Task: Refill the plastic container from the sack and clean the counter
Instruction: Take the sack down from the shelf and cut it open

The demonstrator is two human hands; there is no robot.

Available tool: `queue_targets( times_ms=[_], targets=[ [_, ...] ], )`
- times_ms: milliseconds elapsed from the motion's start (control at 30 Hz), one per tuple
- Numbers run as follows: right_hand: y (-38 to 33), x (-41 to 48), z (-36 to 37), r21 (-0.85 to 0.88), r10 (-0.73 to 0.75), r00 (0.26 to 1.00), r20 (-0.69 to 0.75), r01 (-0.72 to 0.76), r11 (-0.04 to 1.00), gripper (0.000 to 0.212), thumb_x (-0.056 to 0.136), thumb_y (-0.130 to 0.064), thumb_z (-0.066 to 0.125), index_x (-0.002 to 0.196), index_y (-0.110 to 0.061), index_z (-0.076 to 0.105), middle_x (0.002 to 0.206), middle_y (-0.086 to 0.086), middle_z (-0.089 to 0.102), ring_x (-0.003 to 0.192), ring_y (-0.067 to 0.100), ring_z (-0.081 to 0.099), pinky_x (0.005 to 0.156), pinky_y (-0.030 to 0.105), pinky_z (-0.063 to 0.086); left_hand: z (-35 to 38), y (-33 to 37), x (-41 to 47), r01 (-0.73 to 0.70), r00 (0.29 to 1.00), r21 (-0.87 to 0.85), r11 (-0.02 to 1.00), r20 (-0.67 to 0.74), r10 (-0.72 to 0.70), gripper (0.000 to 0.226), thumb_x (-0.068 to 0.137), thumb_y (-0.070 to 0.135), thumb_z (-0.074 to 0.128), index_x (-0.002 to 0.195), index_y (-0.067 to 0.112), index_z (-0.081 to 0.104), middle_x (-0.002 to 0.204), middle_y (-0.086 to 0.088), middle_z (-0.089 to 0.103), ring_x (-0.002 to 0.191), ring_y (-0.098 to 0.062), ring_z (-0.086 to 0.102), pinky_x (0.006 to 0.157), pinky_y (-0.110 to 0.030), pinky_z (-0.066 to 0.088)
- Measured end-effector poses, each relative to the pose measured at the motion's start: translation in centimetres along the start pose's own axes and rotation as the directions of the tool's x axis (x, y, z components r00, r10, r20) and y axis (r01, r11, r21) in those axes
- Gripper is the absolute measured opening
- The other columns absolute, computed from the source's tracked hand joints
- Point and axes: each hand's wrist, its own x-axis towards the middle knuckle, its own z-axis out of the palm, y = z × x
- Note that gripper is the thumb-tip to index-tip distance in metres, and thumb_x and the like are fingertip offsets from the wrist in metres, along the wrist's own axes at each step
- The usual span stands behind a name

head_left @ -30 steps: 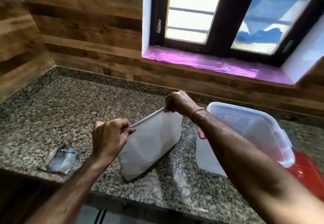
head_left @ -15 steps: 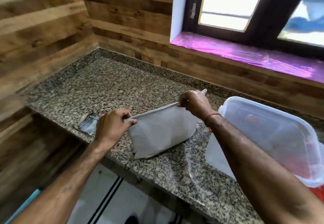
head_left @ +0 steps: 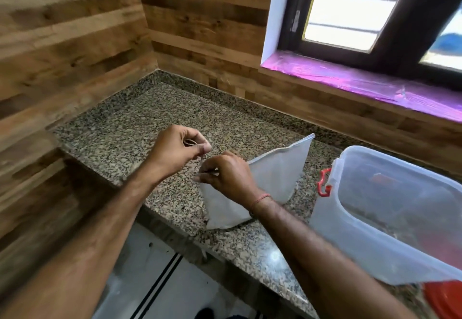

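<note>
A white sack [head_left: 277, 171] stands on the granite counter [head_left: 150, 118] with its sealed top edge running up to the right. My right hand [head_left: 227, 176] grips the sack's near top corner. Just above it, my left hand [head_left: 178, 148] pinches a thin strip or thread that comes off that corner. To the right of the sack the translucent plastic container [head_left: 350, 238] with a red latch [head_left: 323, 186] stands open; what it holds is too blurred to tell.
A red lid [head_left: 445, 298] lies at the bottom right, beside the container. Wood-panelled walls close the counter at the left and back. A window sill covered in purple film [head_left: 375, 86] runs above the back wall. The counter's front edge drops to the floor [head_left: 155, 281].
My right hand left the far end of the sack's top and came to the near corner. My left hand rose slightly, now pinching a thin strip. The view swung left.
</note>
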Motion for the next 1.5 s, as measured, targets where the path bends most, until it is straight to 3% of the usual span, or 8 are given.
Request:
queue_targets(
  times_ms=[167,400,500,700,900,1133,1300,1500],
  targets=[
    [-0.3,0.3,0.8,0.251,0.244,0.969,0.029,-0.243,0.937,0.029,0.086,-0.047,0.074,0.065,-0.032,0.063,0.069,-0.017,0.059,0.064,0.002,0.053,0.056,0.024,0.039,-0.4,-2.7,-0.2,0.03,0.996,-0.439,0.898,-0.066,-0.066,0.022,0.102,0.027,0.06,0.116,0.012,0.068,0.092,-0.006,0.078,0.074,-0.01,0.069,0.07,-0.026,0.054],
    [-0.2,-0.3,0.0,0.658,0.439,0.875,0.202,-0.454,0.601,0.024,0.087,-0.024,0.077,0.07,-0.01,0.069,0.065,0.003,0.062,0.063,0.012,0.054,0.062,0.032,0.046,3.4,-7.8,-2.9,0.078,0.978,-0.205,0.976,0.207,-0.035,0.024,0.076,0.038,0.084,0.099,0.031,0.078,0.088,0.01,0.077,0.084,-0.009,0.073,0.08,-0.043,0.062],
    [-0.2,-0.4,0.2,0.632,0.479,0.858,0.183,-0.476,0.611,0.024,0.087,-0.022,0.076,0.066,-0.015,0.068,0.065,0.003,0.066,0.063,0.008,0.057,0.059,0.032,0.049,4.4,-7.8,-2.5,-0.081,0.994,-0.022,0.996,0.066,0.082,0.016,0.079,0.048,0.082,0.074,0.038,0.071,0.062,0.018,0.064,0.056,-0.001,0.056,0.053,-0.029,0.045],
    [1.6,-0.8,-1.0,0.386,0.576,0.817,-0.025,-0.524,0.759,0.027,0.087,-0.039,0.074,0.069,-0.02,0.069,0.068,0.0,0.069,0.063,0.02,0.061,0.059,0.042,0.054,4.6,-8.6,-2.1,-0.196,0.979,-0.021,0.98,0.051,0.197,0.03,0.084,0.04,0.08,0.064,0.024,0.063,0.057,0.014,0.058,0.049,-0.003,0.047,0.05,-0.027,0.038],
    [9.7,-2.4,-5.6,0.361,0.791,0.545,-0.279,-0.703,0.612,0.03,0.082,-0.036,0.077,0.059,-0.018,0.068,0.059,-0.008,0.063,0.059,0.008,0.056,0.064,0.036,0.051,3.4,-9.2,-1.2,-0.207,0.954,0.083,0.975,0.239,0.182,0.028,0.078,0.047,0.073,0.07,0.023,0.06,0.063,0.009,0.063,0.059,-0.012,0.06,0.056,-0.038,0.052],
    [9.6,-2.0,-4.6,0.377,0.781,0.569,-0.258,-0.685,0.623,0.028,0.087,-0.036,0.075,0.071,-0.013,0.074,0.062,-0.009,0.064,0.059,0.004,0.055,0.056,0.023,0.042,7.1,-1.9,3.9,-0.406,0.879,0.506,0.761,0.443,0.174,0.049,0.082,0.073,0.061,0.103,0.031,0.049,0.105,0.008,0.063,0.095,-0.019,0.063,0.07,-0.031,0.037],
    [11.6,-1.8,-5.5,0.388,0.774,0.587,-0.239,-0.673,0.63,0.031,0.085,-0.034,0.077,0.069,-0.008,0.07,0.062,0.002,0.066,0.059,0.006,0.054,0.058,0.027,0.043,11.5,-0.3,6.1,-0.471,0.879,0.603,0.644,0.38,0.287,0.036,0.091,0.058,0.064,0.093,0.023,0.059,0.095,-0.001,0.07,0.09,-0.021,0.067,0.074,-0.033,0.047],
    [16.7,-0.4,-8.5,0.35,0.829,0.49,-0.271,-0.752,0.559,0.033,0.082,-0.033,0.078,0.059,-0.013,0.064,0.058,-0.004,0.061,0.06,0.013,0.055,0.064,0.031,0.047,11.2,-3.1,6.3,-0.479,0.863,0.441,0.759,0.396,0.315,0.04,0.093,0.048,0.067,0.07,0.023,0.046,0.068,0.006,0.056,0.068,-0.017,0.061,0.059,-0.031,0.046]
  ],
)
